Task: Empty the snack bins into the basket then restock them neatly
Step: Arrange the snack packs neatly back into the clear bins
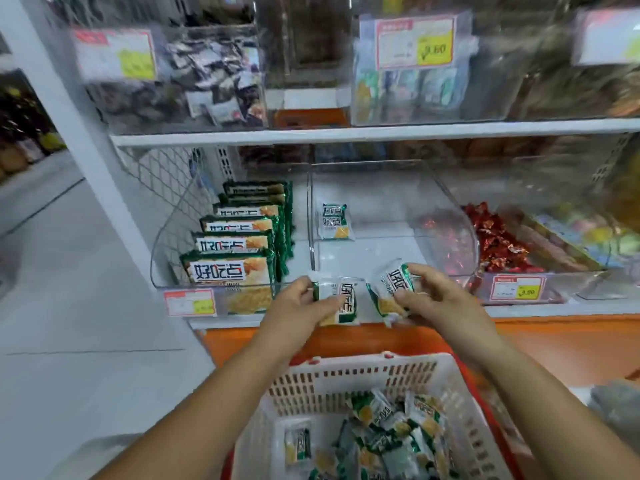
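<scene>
My left hand [304,303] grips a small green-and-white snack packet [341,303] at the front lip of the clear middle bin [391,244]. My right hand [436,299] grips a second such packet [393,289] just to the right of it. One packet [334,221] lies alone at the back of that bin. Below my arms stands a white slotted basket [349,379] holding several of the same packets [384,441].
The left bin holds a neat row of larger green biscuit packs [239,244]. The bin on the right holds red-wrapped candies [495,240]. An upper shelf [346,133] carries more clear bins with price tags. An orange base runs under the shelf; grey floor lies to the left.
</scene>
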Motion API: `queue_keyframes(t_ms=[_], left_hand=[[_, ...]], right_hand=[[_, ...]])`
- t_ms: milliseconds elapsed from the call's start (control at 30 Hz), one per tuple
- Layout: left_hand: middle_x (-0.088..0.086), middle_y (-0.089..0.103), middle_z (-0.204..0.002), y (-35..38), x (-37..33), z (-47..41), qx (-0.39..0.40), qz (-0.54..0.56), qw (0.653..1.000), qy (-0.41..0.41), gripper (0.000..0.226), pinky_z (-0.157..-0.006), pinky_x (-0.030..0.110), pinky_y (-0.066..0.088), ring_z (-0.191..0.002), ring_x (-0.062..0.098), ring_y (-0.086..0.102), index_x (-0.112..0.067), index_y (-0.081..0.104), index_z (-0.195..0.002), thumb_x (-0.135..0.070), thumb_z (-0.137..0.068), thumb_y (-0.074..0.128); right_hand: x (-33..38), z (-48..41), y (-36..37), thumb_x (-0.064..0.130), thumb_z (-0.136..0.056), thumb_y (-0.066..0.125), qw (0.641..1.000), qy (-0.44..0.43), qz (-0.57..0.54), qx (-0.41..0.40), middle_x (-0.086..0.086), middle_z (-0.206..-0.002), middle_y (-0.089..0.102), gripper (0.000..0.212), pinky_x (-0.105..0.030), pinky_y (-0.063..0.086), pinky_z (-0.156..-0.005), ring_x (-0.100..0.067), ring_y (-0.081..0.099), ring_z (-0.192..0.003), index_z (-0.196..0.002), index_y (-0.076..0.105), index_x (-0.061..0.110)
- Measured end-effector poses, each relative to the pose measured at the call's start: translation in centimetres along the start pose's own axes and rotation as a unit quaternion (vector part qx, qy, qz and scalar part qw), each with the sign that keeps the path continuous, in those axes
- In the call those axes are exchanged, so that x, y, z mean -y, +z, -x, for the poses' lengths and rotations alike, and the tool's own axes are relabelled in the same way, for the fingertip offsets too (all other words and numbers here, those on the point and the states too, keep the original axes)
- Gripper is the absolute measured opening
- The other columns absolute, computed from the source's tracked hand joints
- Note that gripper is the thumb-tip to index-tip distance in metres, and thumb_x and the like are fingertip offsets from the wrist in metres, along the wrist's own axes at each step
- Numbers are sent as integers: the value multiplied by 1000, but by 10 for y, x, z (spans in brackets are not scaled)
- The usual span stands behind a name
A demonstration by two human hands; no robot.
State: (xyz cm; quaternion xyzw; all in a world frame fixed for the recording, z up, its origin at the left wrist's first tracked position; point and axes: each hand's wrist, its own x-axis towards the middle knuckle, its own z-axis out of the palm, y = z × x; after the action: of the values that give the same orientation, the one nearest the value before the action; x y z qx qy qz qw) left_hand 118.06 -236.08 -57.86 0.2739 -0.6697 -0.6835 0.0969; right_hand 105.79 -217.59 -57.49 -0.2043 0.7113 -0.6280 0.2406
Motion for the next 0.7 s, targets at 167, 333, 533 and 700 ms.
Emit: queue_keyframes(t_ms=[167, 333, 533, 700], left_hand=[[-3, 74, -97, -38, -43, -9, -88, -1, 993, 79, 39, -69, 25, 51, -85, 10, 70, -24, 60, -119, -29, -83, 76], [-4, 77, -89, -61, -52, -25, -130, 53, 984, 110, 38, -68, 28, 56, -78, 12, 72, -36, 64, -116, -17, -84, 75], [-5, 77, -94, -74, -56, -44, -133, 56, 983, 115, 28, -71, 40, 50, -89, 23, 72, -36, 68, -107, -29, -81, 76], [-4, 77, -95, -70, -55, -53, -123, 49, 983, 129, 26, -57, 23, 52, -88, 21, 74, -31, 68, -106, -22, -83, 75]], right_hand=[[36, -74, 15, 7, -80, 75, 994, -77, 77, -13, -6, -90, 68, 26, -40, 56, -77, -24, 71, -76, -101, 61, 14], [23, -171, 36, 11, -77, 78, 926, -100, 362, 44, -5, -80, 64, 22, -16, 42, -59, -14, 60, -62, -93, 69, 23], [1, -227, 57, 22, -83, 73, 875, -65, 476, 51, -9, -106, 54, 37, -22, 35, -69, -19, 49, -83, -117, 59, 18], [-4, -237, 62, 24, -80, 75, 869, -81, 488, 19, -13, -109, 55, 48, -26, 32, -67, -26, 53, -92, -117, 47, 9]])
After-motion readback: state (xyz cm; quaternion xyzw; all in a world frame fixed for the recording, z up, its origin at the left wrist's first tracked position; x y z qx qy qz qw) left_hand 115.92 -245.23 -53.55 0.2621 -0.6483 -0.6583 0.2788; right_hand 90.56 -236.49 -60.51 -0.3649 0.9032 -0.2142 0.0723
